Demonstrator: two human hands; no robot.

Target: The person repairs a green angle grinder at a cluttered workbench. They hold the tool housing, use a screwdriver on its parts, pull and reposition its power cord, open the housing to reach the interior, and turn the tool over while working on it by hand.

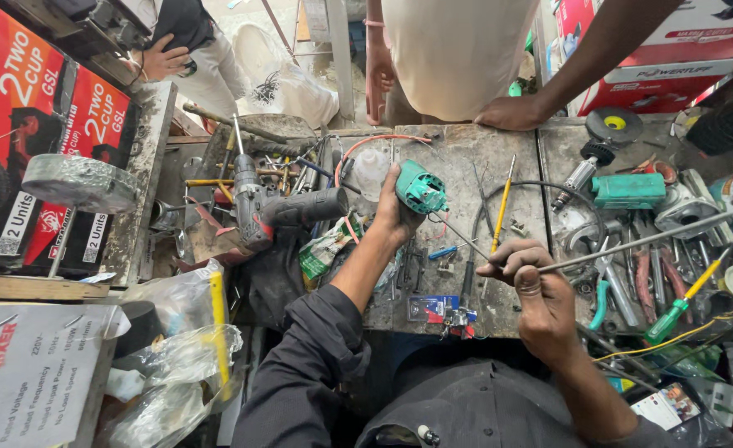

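The green motor housing [421, 188] sits gripped in the left hand [395, 214], fingers [393, 178] wrapped round its back, raised just above the desk [466, 149]. The right hand [540, 290] pinches a long thin metal rod [632, 242], its tip close by the housing's face. Probing the part seems to be the step in hand; a steady aim would matter. Beyond the left fingers, red boxes [18, 99] with white lettering stand; a pale printed carton [26, 382] lies nearer, and a small blue-and-red packet [433, 308] lies between both hands.

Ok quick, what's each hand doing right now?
Left hand: closed around a green motor part.
Right hand: closed, pinching a thin metal rod.
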